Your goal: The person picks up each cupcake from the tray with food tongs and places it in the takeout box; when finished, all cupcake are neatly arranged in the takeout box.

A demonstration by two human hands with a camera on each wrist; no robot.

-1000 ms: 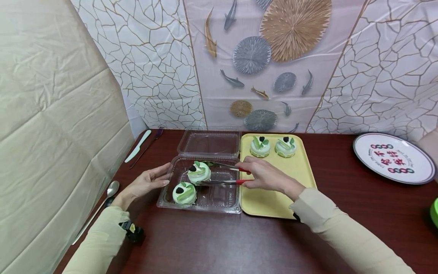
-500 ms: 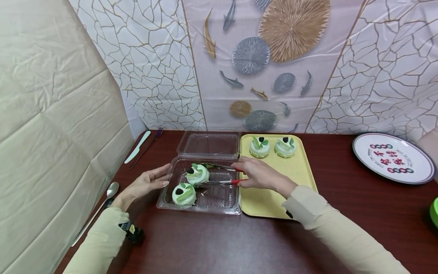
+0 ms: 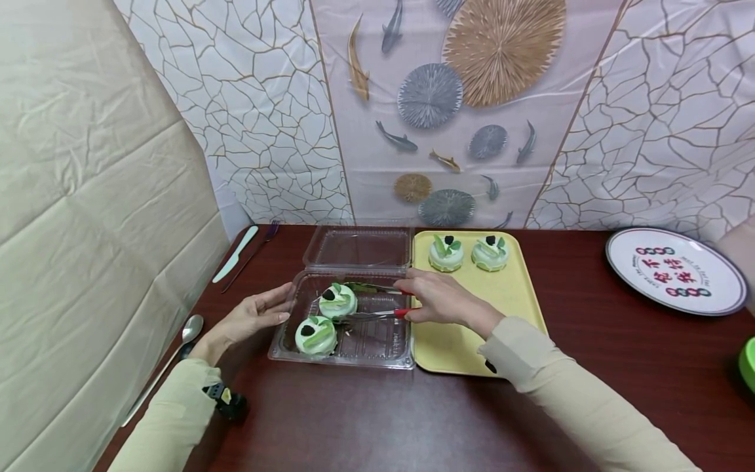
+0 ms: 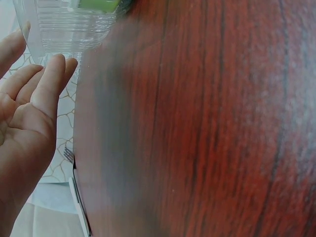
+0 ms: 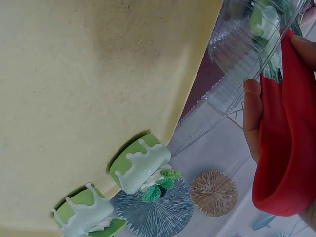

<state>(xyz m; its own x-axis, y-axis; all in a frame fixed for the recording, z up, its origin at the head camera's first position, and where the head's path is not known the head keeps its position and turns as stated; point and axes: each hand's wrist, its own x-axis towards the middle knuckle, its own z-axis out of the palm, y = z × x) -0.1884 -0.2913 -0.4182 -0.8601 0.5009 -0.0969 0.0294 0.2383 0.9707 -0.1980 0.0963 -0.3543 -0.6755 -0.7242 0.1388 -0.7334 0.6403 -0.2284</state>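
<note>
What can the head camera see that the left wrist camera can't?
Only the head view shows the right hand holding red-handled tongs around a green cake, the yellow tray with two more cakes, the printed plate and the spoon. Only the left wrist view shows the left hand's open palm and straight fingers up close. Both show the left hand beside the clear plastic box and the dark red table.

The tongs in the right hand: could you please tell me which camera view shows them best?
The head view: the tongs show whole, their arms around a cake in the clear container, gripped by the right hand. The right wrist view shows only their red handle; the left wrist view shows none.
</note>
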